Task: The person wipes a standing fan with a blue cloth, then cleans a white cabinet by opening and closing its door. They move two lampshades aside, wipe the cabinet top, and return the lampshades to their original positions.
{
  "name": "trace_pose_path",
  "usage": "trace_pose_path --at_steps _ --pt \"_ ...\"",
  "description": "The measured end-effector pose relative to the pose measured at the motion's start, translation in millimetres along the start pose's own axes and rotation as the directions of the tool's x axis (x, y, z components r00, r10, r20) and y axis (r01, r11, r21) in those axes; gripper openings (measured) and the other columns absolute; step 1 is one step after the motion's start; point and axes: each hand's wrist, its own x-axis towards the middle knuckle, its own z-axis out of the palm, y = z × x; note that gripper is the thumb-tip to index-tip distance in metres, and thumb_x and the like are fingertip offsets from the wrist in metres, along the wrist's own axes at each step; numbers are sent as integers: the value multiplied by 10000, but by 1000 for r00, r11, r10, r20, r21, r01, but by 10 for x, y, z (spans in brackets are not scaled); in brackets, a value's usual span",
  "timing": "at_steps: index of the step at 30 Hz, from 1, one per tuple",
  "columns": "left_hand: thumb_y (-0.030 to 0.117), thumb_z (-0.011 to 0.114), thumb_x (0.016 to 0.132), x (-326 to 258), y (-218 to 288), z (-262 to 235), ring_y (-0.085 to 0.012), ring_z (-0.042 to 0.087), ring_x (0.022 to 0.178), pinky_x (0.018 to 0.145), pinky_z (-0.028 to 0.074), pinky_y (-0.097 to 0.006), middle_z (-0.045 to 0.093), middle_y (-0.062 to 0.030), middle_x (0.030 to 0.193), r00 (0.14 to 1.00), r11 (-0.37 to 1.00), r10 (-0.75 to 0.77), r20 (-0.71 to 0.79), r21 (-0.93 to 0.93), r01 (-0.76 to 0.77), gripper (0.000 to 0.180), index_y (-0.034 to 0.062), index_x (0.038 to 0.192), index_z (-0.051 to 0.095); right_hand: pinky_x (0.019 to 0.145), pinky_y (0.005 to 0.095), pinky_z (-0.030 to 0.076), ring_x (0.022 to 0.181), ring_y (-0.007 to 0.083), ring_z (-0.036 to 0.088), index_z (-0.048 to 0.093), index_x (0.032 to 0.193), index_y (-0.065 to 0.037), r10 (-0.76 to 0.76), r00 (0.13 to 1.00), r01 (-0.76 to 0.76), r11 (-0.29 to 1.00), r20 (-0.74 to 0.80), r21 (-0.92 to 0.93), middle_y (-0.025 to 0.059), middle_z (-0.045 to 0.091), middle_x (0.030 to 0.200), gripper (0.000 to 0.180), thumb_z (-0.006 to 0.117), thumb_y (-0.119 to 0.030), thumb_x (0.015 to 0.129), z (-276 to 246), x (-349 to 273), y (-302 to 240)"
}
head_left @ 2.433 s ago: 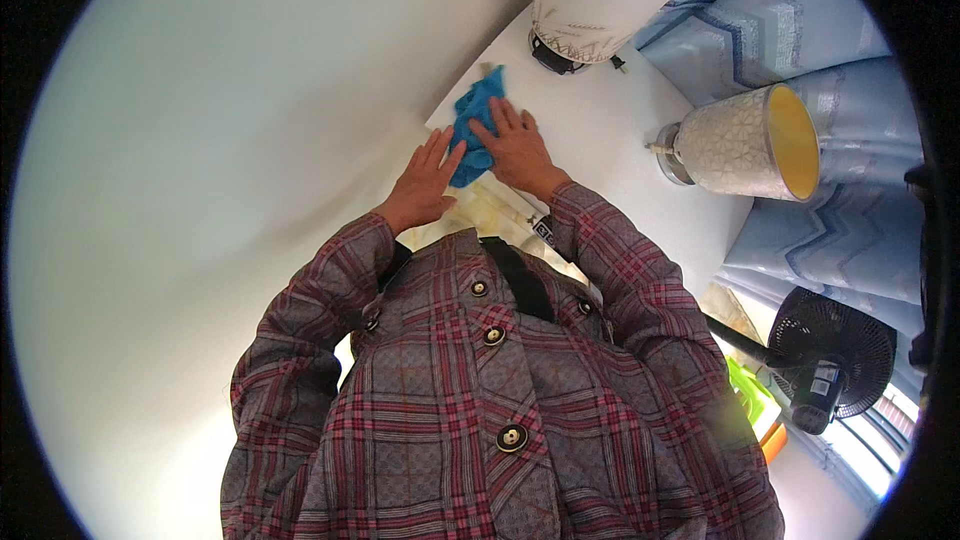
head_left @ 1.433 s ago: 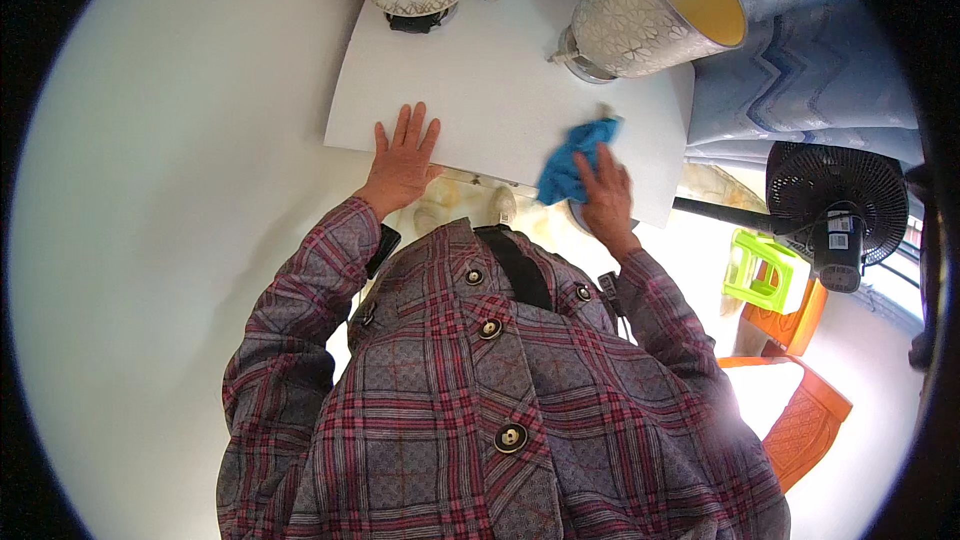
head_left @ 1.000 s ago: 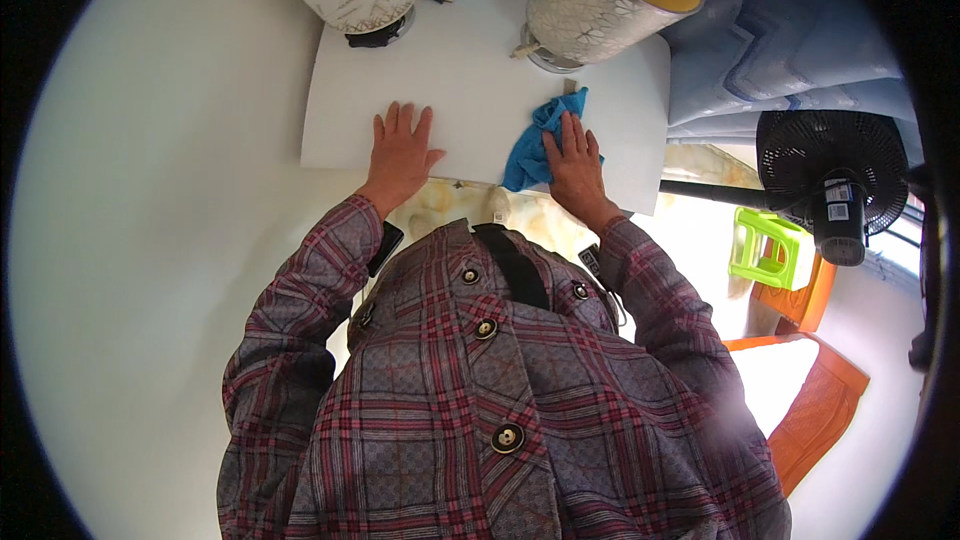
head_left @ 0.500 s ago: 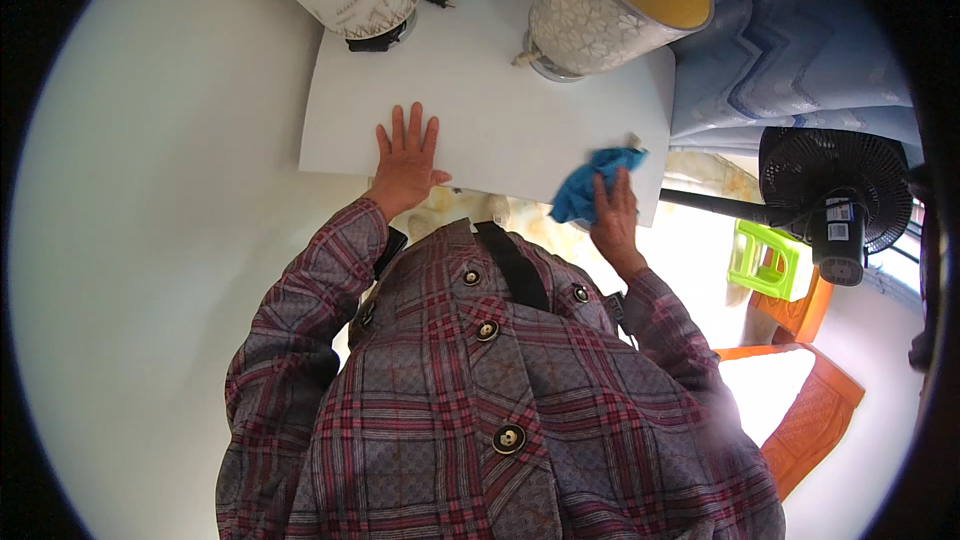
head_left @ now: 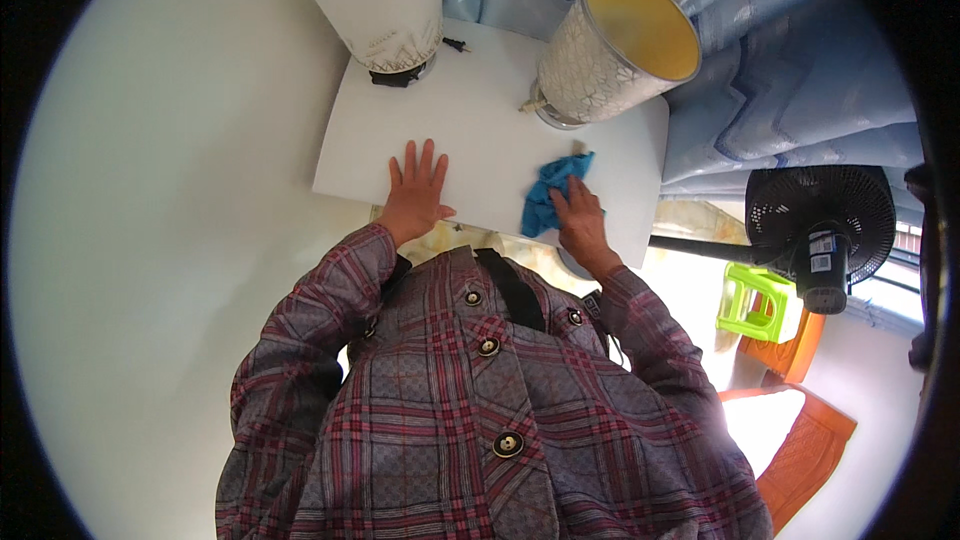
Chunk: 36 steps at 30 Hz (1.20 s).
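My left hand [head_left: 416, 196] lies flat on the near left part of the white tabletop [head_left: 465, 130], fingers spread and nothing in it. On the right, my right hand [head_left: 582, 224] presses a crumpled blue cloth [head_left: 546, 195] against the table near its front edge. The fingers rest over the cloth's right side, and part of the cloth sticks out ahead of them. Beyond the cloth stands a table lamp [head_left: 590, 75] with a patterned white shade and yellow lining. A second lamp [head_left: 385, 10] with a plain white shade stands at the back left.
A black plug [head_left: 456, 44] lies between the lamps. Blue curtains [head_left: 770, 70] hang behind and to the right. A black fan [head_left: 825, 230], a green plastic stool [head_left: 758, 302] and orange wooden furniture [head_left: 810, 450] are on the right. A white wall [head_left: 170, 240] borders the left.
My right hand has moved left along the table with the blue cloth. My left hand stays flat on the tabletop. The whole view has shifted slightly, so the lamps appear lower.
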Motion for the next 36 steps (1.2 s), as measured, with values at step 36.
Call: trace_pose_path --at_steps 36 --pt "504 679 798 -42 10 50 -450 -62 1453 1127 39 -643 -3 -225 1588 998 999 -27 -55 16 28 981 56 1520 186 1034 485 377 1323 399 401 500 1301 -13 -40 985 63 989 166 -135 278 380 1444 552 590 29 758 -16 622 765"
